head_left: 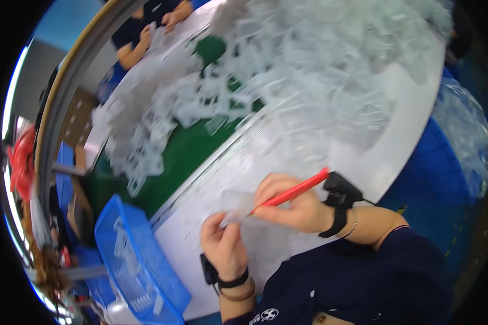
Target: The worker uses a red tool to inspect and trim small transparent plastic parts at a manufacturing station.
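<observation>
My left hand [224,246] is closed, pinching the edge of a thin, clear plastic piece [237,201] between thumb and fingers. My right hand [291,205] grips a slim red pen-shaped tool [301,188]. Its pointed tip meets or nearly meets the plastic piece beside my left fingertips; blur hides whether they touch. Whether the tool is a pen or a blade does not show. Both hands are over the white tabletop [195,203] close to my body. Each wrist wears a black strap with a small device.
A large heap of clear plastic pieces [331,70] covers the far table and a green belt [187,149]. At left stands a blue basket [162,271] holding several pieces. To the right is a blue bin [434,162] with a plastic bag [461,130]. Across the table, another person's hands [157,30] handle pieces.
</observation>
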The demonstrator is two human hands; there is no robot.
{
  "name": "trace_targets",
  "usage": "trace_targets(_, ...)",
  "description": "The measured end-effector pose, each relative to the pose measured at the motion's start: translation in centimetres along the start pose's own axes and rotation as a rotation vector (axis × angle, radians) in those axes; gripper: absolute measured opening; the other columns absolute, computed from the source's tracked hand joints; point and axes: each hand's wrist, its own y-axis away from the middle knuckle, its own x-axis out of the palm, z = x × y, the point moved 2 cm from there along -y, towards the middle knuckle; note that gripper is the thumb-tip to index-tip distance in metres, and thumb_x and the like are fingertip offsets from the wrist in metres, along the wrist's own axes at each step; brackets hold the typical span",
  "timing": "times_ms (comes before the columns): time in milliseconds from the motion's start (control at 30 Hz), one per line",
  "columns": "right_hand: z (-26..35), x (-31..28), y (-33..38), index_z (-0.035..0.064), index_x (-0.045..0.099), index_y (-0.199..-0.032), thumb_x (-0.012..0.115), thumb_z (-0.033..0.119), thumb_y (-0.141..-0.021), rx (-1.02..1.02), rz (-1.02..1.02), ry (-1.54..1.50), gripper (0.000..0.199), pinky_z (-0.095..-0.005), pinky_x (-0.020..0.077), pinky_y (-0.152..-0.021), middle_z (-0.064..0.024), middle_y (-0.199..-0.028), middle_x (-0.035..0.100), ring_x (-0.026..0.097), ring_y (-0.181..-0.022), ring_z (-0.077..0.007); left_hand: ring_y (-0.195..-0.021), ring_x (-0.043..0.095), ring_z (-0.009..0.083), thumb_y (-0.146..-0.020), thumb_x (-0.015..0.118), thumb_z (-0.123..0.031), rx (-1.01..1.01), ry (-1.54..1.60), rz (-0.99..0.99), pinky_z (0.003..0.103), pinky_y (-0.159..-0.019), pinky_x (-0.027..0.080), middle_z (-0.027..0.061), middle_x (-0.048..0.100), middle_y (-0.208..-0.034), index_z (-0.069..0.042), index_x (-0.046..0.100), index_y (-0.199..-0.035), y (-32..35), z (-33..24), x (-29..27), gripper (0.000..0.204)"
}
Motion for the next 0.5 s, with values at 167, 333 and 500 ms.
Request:
trace_targets(167, -0.9, 1.4, 0.2, 0.0036, 0.060, -0.080, 0.065, 0.005, -0.077, 0.020, 0.037, -0.014, 0.006, -0.0267, 0.0430, -0.069, -0.0056, -0.084, 0.057, 0.055, -0.077, -0.0141, -0.085, 0.056, 0.0139, -0.076, 0.060, 0.010, -0.031, 0.094, 0.092, 0.024, -0.073, 0.046, 0.0114, 0.057, -0.102, 0.001, 0.052, -0.105, 1.0, -0.4, -0.7, 0.032)
trace_targets(333, -1.1, 1.8, 0.5, 0.0034, 0.060, -0.080, 0.065, 0.005, -0.077, 0.032, 0.044, -0.030, 0.007, -0.0269, 0.0429, -0.068, -0.0055, -0.084, 0.057, 0.055, -0.078, -0.0139, -0.091, 0.055, 0.0153, -0.075, 0.061, 0.009, -0.017, 0.100, 0.126, 0.024, -0.077, 0.045, 0.0122, 0.056, -0.106, 0.000, 0.053, -0.104, 1.3, -0.4, -0.8, 0.032)
trace_targets(500, -1.0, 2.0, 0.4, 0.0031, 0.060, -0.080, 0.065, 0.004, -0.077, 0.012, 0.026, -0.022, 0.006, -0.0266, 0.0428, -0.068, -0.0052, -0.084, 0.058, 0.055, -0.077, -0.0139, -0.101, 0.052, 0.0173, -0.075, 0.062, 0.007, 0.054, -0.030, 0.188, 0.027, -0.084, 0.042, 0.0120, 0.055, -0.109, 0.000, 0.053, -0.103, 1.1, -0.5, -0.9, 0.031)
